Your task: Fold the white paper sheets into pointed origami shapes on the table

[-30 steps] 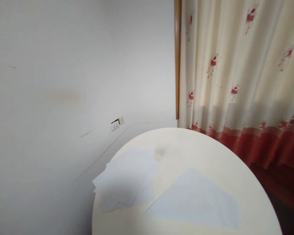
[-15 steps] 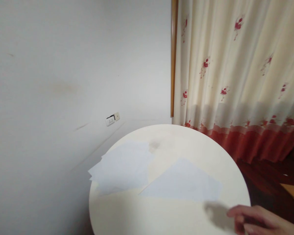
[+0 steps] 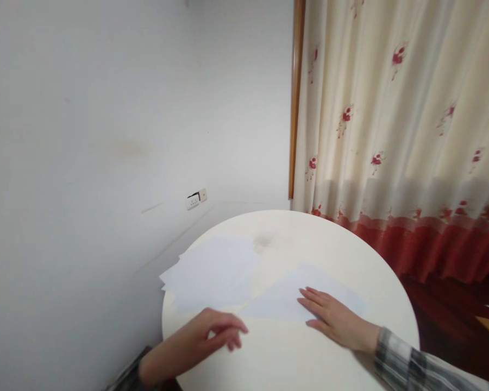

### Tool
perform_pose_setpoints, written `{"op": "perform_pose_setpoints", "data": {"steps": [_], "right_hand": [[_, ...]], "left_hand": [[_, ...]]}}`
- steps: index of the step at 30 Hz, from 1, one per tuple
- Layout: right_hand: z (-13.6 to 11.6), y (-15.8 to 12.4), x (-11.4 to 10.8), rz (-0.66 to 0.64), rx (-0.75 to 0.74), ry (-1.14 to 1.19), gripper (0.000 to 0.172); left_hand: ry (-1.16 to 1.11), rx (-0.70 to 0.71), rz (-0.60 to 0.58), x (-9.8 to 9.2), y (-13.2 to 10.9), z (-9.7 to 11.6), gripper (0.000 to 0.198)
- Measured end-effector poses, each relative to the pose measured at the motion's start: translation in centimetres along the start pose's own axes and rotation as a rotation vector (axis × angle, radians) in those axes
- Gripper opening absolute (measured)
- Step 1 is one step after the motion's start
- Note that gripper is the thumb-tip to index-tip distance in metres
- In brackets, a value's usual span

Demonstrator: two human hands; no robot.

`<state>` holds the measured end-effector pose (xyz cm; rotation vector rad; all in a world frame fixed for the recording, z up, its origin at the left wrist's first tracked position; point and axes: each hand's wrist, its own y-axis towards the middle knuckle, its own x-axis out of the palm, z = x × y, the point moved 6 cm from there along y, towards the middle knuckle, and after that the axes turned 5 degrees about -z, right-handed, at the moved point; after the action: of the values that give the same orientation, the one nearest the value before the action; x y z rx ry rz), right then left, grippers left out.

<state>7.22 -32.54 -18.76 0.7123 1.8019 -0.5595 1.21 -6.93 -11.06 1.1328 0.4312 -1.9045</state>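
On the round white table [image 3: 293, 358] lies a sheet of paper [image 3: 277, 298], with a pile of several white sheets [image 3: 215, 271] to its left. My right hand [image 3: 332, 317] rests palm down on the single sheet, fingers stretched out and slightly spread, covering part of its near right side. Above the near left part of the table hovers my left hand [image 3: 222, 330], its fingers loosely bent and a little blurred. I see nothing in it, and it does not touch the papers.
A pale wall with a socket [image 3: 193, 202] rises at the left. Behind the table at the right hangs a cream and red curtain [image 3: 411, 136] with flowers. A grey smudge [image 3: 264, 239] marks the tabletop near the pile's far edge. Dark red floor [image 3: 432, 304] shows at the right.
My right hand has moved left and forward from the table's right edge onto the single sheet, its fingers straightening. My left hand has come into view at the lower left.
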Motion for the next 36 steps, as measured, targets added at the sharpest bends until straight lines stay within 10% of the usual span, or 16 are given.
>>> {"op": "perform_pose_setpoints", "data": {"steps": [6,11,24,36], "right_hand": [[1.8,3.6,-1.0,-0.025,-0.018,0.025,0.048],[2.8,8.1,-3.0,0.179,0.079,0.111,0.043],[5.4,11.5,0.2,0.067,0.082,-0.021,0.063],[11.9,4.6,-3.1,0.092,0.248,-0.187,0.051]], "left_hand": [[0.199,0.191,0.009,4.5,9.8,-0.9,0.033],[0.324,0.084,0.020,7.8,14.7,-4.4,0.050],[0.269,0.044,-0.223,9.8,14.9,-5.6,0.082],[0.319,0.267,-0.152,8.9,14.3,-5.5,0.039]]}}
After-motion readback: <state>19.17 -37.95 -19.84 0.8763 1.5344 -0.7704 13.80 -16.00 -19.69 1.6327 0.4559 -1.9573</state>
